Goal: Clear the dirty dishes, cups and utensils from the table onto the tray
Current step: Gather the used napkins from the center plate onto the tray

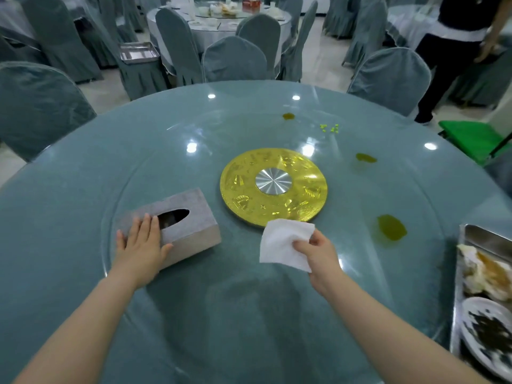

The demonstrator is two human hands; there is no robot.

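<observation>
Two hands busy: your right hand (318, 254) pinches a white tissue (285, 245) by its near corner, thumb and fingers curled on it, sheet hanging over the glass just below the gold hub (273, 187). Your left hand (142, 241) lies flat on the grey tissue box (177, 220), fingers straight and together, pressing the near end beside the slot

My read: dishes look cleared, you're on wipe-down. Keep the left hand's weight on the box so the turntable glass (277, 128) doesn't spin while you wipe. Fold the tissue into a pad before touching a spill; a single ply looks likely to smear that oil

Nearest target: the green-yellow puddle (392, 227), to the right of your right hand and slightly beyond it, near but apart. Two more stains sit farther out, one at right (365, 157), one toward the far edge (288, 116), with small yellow-green crumbs (329, 128) beside it

Steel tray (471, 239) sits at the right edge of the table, well right of your right hand, already holding a dirty plate (490, 331) and food scraps (484, 273). Drop the used tissue there
</observation>
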